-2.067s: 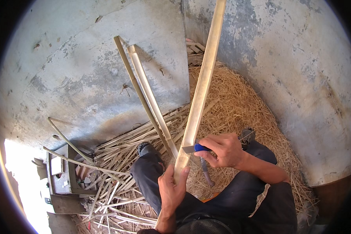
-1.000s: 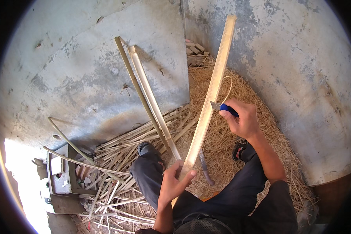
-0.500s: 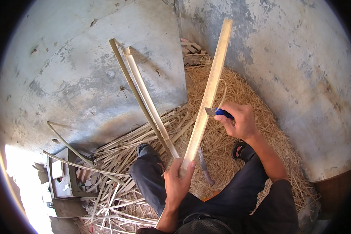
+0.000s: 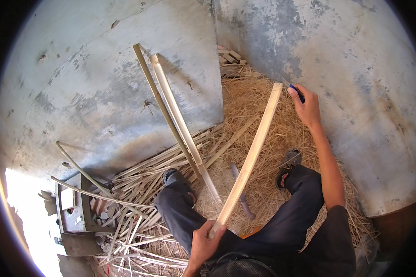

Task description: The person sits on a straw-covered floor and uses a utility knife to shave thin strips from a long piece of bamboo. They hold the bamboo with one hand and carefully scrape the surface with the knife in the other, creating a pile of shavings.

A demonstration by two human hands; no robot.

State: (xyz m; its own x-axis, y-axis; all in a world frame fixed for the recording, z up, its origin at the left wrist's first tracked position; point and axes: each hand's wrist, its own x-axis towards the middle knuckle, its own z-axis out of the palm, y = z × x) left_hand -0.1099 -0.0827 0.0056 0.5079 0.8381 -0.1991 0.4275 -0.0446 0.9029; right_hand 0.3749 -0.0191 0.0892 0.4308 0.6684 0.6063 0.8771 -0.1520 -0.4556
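A long, pale split bamboo strip (image 4: 251,162) slants up and away from my lap, bending slightly. My left hand (image 4: 205,242) is closed around its near end, low in front of my body. Up by the strip's far end, my right hand (image 4: 308,109) grips a knife with a blue handle (image 4: 298,94). Its thin blade points toward the tip of the strip; I cannot tell whether the two touch.
Two more bamboo lengths (image 4: 174,108) lean against the left wall (image 4: 92,83). Fine shavings (image 4: 245,99) cover the floor between my feet and the walls. Cut strips (image 4: 143,166) lie heaped at left, beside a box (image 4: 78,212). A curved-handled tool (image 4: 243,196) rests between my legs.
My left hand has drawn the bamboo strip down toward me. The right hand with the knife has gone from mid-strip up to its far end, and the curled shaving at the blade no longer shows.
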